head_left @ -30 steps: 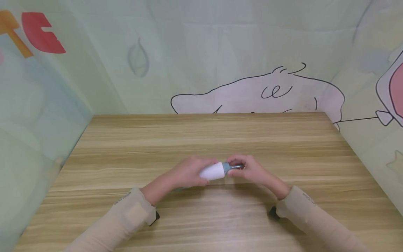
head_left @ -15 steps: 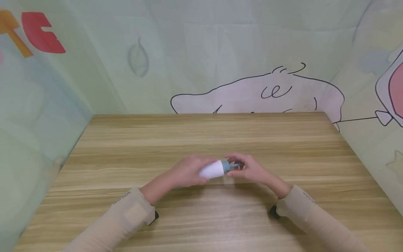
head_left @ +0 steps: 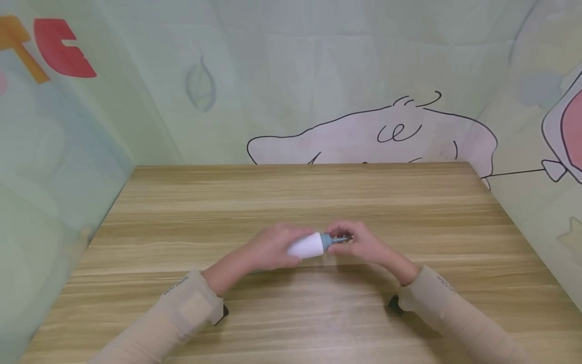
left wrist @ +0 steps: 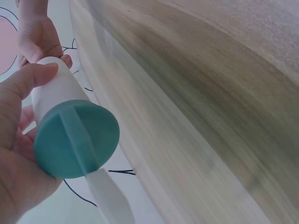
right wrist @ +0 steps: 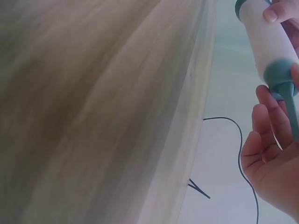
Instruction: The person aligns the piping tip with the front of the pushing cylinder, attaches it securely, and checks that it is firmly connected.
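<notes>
A white cylindrical bottle with teal ends point(head_left: 305, 246) is held nearly level above the table. My left hand point(head_left: 273, 247) grips its white body from the left, the thumb lying along the side. In the left wrist view, one end is a round teal disc point(left wrist: 53, 147); a translucent strip runs across it to a pale flat paddle point(left wrist: 110, 198). At the opposite end is a teal collar point(right wrist: 280, 72), with a thin teal stem point(right wrist: 291, 109) jutting toward the right palm. My right hand point(head_left: 364, 244) pinches this collar between thumb and fingers, the stem passing between them.
Below the hands spreads a wood-grain table point(head_left: 291, 197). Pale printed curtains point(head_left: 282, 86) stand behind it and along both sides, with a cartoon outline at the back. Dark wrist-worn pieces point(head_left: 395, 305) show under the sleeves.
Both hands and the bottle stay almost in place. The right fingers shift slightly around the teal collar, and the stem's angle changes a little.
</notes>
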Demonstrator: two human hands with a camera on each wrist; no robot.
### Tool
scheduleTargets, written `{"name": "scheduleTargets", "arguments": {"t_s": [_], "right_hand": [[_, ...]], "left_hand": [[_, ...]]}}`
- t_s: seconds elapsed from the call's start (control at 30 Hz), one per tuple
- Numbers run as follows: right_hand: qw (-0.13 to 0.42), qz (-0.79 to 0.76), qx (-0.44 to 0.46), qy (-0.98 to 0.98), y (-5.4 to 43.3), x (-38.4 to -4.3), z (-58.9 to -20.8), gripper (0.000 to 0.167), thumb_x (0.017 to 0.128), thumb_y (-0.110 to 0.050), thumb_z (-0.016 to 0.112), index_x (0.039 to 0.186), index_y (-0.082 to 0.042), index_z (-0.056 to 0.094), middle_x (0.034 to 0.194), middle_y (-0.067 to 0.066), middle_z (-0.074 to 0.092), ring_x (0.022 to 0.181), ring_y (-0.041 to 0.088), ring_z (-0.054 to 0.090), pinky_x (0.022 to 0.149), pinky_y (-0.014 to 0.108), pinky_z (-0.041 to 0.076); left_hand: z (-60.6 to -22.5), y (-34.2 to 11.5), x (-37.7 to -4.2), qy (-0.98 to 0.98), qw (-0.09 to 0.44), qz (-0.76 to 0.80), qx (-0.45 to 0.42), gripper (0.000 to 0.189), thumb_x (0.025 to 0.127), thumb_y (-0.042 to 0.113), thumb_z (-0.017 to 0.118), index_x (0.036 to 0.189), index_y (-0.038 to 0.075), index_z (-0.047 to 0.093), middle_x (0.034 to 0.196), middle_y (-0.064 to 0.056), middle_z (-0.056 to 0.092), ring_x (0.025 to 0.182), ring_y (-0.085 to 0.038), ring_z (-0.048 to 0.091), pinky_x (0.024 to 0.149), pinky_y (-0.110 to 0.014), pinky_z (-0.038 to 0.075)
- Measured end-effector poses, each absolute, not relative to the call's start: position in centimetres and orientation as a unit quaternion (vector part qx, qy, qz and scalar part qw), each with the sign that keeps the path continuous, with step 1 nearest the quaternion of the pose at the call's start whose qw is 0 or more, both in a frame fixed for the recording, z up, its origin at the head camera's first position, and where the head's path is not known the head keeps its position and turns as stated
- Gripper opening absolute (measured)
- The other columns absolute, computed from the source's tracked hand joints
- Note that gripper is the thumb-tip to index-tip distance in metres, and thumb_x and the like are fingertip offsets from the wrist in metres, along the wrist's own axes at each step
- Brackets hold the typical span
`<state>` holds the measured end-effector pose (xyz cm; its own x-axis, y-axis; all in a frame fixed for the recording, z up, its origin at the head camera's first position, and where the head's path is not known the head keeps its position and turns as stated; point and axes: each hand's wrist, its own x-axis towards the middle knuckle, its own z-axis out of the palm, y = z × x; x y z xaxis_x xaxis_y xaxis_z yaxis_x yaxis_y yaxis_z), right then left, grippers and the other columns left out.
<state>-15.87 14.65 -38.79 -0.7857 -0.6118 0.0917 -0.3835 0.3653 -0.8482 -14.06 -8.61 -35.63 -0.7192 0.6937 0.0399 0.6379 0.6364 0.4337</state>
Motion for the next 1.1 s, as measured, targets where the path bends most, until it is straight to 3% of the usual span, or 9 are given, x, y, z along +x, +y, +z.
{"name": "scheduleTargets", "arguments": {"t_s": [0.27,0.47,0.73,1.1], "right_hand": [[0.137,-0.441,-0.318,0.828,15.07,-16.08,-38.61,0.036,0.082,-0.022,0.062,0.111,0.000,0.058,0.102,0.013,0.064,0.091,0.019,0.061,0.076,0.026,0.049],[0.115,-0.438,-0.325,0.830,14.95,-15.98,-38.49,0.051,0.074,-0.013,0.070,0.119,-0.002,0.049,0.105,0.010,0.060,0.088,0.019,0.055,0.074,0.030,0.046],[0.090,-0.468,-0.337,0.812,14.54,-15.66,-38.56,0.028,0.070,-0.005,0.071,0.094,-0.007,0.056,0.085,0.004,0.059,0.077,0.017,0.051,0.067,0.026,0.045],[0.138,-0.453,-0.305,0.826,15.07,-15.83,-38.22,0.024,0.083,-0.017,0.060,0.104,-0.005,0.061,0.088,0.008,0.065,0.077,0.015,0.055,0.066,0.025,0.046]], "left_hand": [[-35.81,-8.65,-14.13,0.898,0.052,0.212,0.382,0.055,0.069,0.018,0.070,0.121,0.011,0.052,0.109,-0.002,0.062,0.090,-0.014,0.057,0.074,-0.028,0.047],[-35.89,-8.63,-14.04,0.899,0.058,0.221,0.373,0.055,0.070,0.017,0.070,0.122,0.011,0.052,0.114,-0.004,0.060,0.096,-0.016,0.057,0.078,-0.031,0.047],[-35.81,-8.51,-14.00,0.895,0.048,0.218,0.387,0.055,0.069,0.017,0.070,0.121,0.012,0.053,0.111,-0.002,0.062,0.092,-0.014,0.057,0.076,-0.029,0.047],[-35.81,-8.42,-13.86,0.895,0.034,0.207,0.395,0.056,0.070,0.018,0.069,0.122,0.013,0.052,0.115,0.000,0.060,0.099,-0.017,0.056,0.080,-0.032,0.047]]}}
